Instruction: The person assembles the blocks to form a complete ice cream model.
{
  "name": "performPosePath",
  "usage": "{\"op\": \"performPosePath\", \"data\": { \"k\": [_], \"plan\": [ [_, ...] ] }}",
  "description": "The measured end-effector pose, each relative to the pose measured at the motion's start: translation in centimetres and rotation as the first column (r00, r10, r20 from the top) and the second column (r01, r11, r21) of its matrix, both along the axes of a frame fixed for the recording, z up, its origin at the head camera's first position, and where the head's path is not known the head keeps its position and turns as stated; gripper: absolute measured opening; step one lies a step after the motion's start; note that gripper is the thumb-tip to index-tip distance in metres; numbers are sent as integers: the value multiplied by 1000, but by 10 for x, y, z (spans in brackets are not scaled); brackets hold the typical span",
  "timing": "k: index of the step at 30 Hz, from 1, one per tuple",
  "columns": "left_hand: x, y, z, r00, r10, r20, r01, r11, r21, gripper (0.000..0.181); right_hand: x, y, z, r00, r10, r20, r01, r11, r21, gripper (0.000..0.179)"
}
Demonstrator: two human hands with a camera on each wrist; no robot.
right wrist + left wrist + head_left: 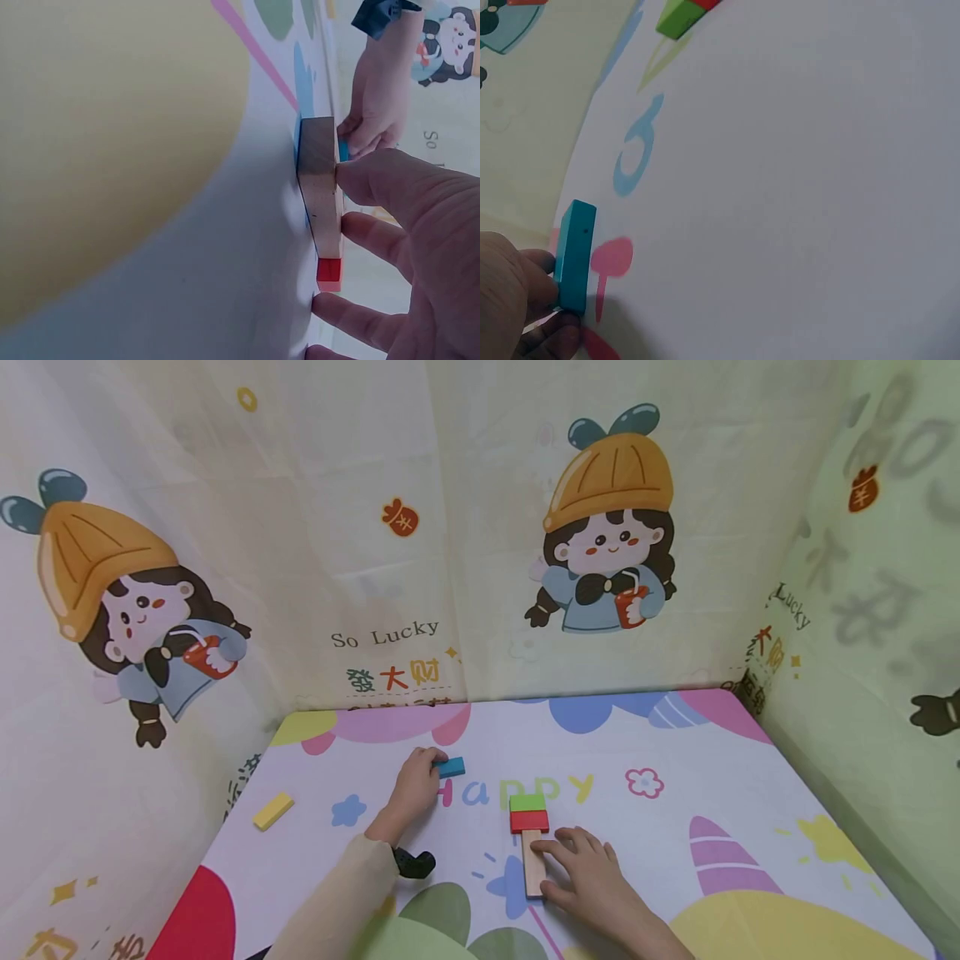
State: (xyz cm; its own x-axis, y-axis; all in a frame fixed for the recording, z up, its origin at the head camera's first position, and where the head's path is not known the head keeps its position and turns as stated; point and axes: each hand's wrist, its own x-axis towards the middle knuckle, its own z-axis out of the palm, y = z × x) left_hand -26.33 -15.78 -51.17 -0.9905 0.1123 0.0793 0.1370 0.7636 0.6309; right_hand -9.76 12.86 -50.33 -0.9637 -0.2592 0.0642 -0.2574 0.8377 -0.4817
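Observation:
At the back of the table, my left hand (417,783) pinches the end of a blue block (451,767); in the left wrist view the block (575,256) lies beside the fingertips. My right hand (596,883) is beside a plain wooden block (534,864), its thumb and index finger touching the right side, the other fingers spread and free. That block lies lengthwise, its far end against a red block (529,822). A green block (527,802) sits directly behind the red one. The right wrist view shows the wooden block (319,187) next to the thumb.
A yellow block (273,811) lies alone at the left of the table. The printed white tablecloth (600,752) carries coloured shapes and lettering. Patterned curtains (487,635) stand around the back and sides.

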Motion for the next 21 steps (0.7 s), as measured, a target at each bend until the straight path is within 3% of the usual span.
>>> {"op": "performPosePath", "data": {
  "k": [16,21],
  "plan": [
    [4,51,1,997,-77,3,77,997,23,23,-2,1,1,999,14,44,-14,1000,-4,48],
    [7,65,4,995,-99,20,98,994,49,23,-3,2,0,999,24,21,-24,1000,-14,47]
  ]
}}
